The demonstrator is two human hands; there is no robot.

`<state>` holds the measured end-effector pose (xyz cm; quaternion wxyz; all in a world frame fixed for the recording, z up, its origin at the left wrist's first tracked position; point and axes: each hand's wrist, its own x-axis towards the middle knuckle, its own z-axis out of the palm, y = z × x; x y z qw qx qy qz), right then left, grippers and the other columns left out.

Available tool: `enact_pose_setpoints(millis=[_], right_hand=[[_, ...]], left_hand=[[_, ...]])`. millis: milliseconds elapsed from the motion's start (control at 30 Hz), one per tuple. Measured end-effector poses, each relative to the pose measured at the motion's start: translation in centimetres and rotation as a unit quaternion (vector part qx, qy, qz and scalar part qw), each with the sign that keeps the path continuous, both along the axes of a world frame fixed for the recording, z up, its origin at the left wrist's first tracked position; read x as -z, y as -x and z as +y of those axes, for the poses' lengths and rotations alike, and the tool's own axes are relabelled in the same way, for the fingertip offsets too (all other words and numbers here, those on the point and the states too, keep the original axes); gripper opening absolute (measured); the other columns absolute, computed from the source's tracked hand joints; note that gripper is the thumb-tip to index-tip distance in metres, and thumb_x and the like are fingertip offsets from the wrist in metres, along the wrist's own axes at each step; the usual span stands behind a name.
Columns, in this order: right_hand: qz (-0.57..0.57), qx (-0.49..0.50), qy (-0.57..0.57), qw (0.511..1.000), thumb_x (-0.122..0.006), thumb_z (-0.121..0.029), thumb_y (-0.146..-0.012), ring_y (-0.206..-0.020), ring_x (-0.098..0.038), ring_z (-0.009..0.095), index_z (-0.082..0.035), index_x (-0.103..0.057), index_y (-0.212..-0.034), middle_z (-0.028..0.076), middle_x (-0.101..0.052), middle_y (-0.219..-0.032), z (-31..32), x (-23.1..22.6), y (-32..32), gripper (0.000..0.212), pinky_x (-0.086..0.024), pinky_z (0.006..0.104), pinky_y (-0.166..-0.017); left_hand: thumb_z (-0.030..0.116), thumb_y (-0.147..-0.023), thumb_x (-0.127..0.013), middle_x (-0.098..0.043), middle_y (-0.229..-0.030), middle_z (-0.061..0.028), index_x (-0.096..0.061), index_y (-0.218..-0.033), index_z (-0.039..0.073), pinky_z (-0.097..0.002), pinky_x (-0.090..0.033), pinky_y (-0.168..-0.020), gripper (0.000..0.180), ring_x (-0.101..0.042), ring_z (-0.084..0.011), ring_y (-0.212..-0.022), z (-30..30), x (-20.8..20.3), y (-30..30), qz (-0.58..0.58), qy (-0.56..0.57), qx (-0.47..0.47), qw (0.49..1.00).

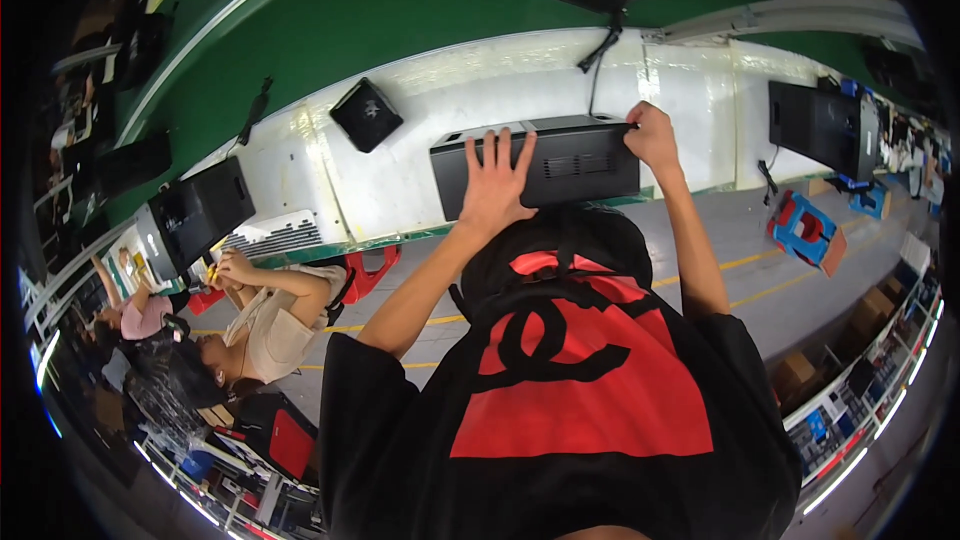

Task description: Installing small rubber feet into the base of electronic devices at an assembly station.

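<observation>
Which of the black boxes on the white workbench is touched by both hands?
The wide black box in the middle: the left hand lies flat on it, the right hand at its corner. The others lie untouched.

four black monitors (540,165) on the white bench (400,170), one small black box (366,114), two red stools (372,268).

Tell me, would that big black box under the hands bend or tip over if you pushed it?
The black box looks like a hard, vented case, so it probably would not bend. It lies broad and low on the white bench, so it likely slides rather than tips. The left hand and right hand both steady it, which hints at some weight.
</observation>
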<state>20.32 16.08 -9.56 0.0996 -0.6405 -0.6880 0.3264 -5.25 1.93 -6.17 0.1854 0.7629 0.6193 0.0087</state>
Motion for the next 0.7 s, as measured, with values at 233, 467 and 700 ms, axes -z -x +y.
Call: enact_pose_setpoints(millis=[233,467,700], right_hand=[[-0.059,-0.028,0.018,0.998,-0.058,-0.001,-0.062,-0.082,-0.065,0.029,0.0,-0.062,-0.084,0.016,-0.065,-0.081,0.2,0.7,-2.7,0.023,-0.051,0.035,-0.07],[0.133,0.028,0.136,0.981,-0.062,0.009,-0.075,-0.08,-0.062,0.015,0.0,-0.062,-0.095,0.006,-0.06,-0.088,0.0,1.0,-3.1,0.022,-0.052,0.0274,-0.069],[0.137,0.079,0.094,0.983,-0.064,0.006,-0.074,-0.084,-0.065,0.019,0.001,-0.064,-0.096,0.011,-0.063,-0.09,-1.3,0.2,-3.2,0.023,-0.054,0.0283,-0.073]], left_hand=[[0.021,-0.081,-0.071,-0.058,-0.11,-0.0152,-0.058,-0.119,0.006,-0.0385,-0.045,-0.09,0.043,-0.055,-0.0293,-0.103,3.0,3.6,8.0,-0.347,-0.108,-0.257,0.895],[0.006,-0.079,-0.064,-0.058,-0.105,-0.0217,-0.061,-0.102,0.001,-0.0464,-0.05,-0.081,0.024,-0.058,-0.0401,-0.094,3.0,17.9,24.2,-0.059,-0.06,-0.311,0.947],[0.005,-0.076,-0.066,-0.06,-0.105,-0.0237,-0.062,-0.104,0.0,-0.0453,-0.051,-0.081,0.029,-0.061,-0.041,-0.094,3.9,19.8,23.7,-0.018,0.008,-0.284,0.959]])
